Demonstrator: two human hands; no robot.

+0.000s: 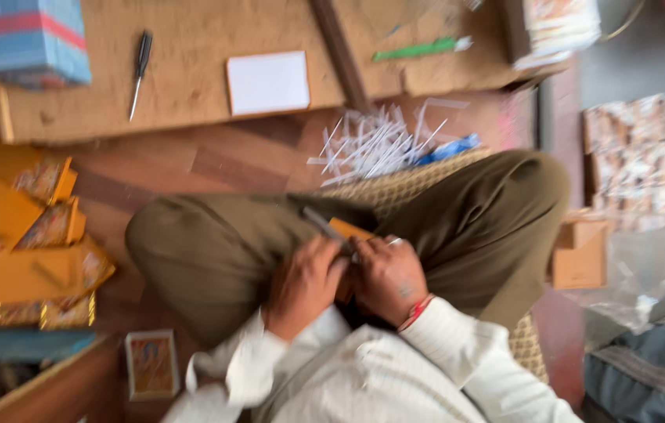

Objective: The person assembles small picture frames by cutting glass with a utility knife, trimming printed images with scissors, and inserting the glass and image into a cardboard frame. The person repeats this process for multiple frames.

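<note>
I sit cross-legged in olive trousers, and both hands meet over my lap. My left hand [303,283] is curled around a thin grey strip [323,223] that sticks out up and to the left. My right hand [389,276], with a red thread at the wrist and a ring on one finger, grips a small orange card [348,229]. The two hands touch each other. The picture is blurred, so finer detail of the grip is hidden.
A low wooden board [191,78] ahead bears a screwdriver [139,72], a white pad [268,81] and a green pen [418,49]. White strips [375,145] lie heaped on the floor. Orange printed cards [27,235] pile at left, cardboard boxes [580,252] at right.
</note>
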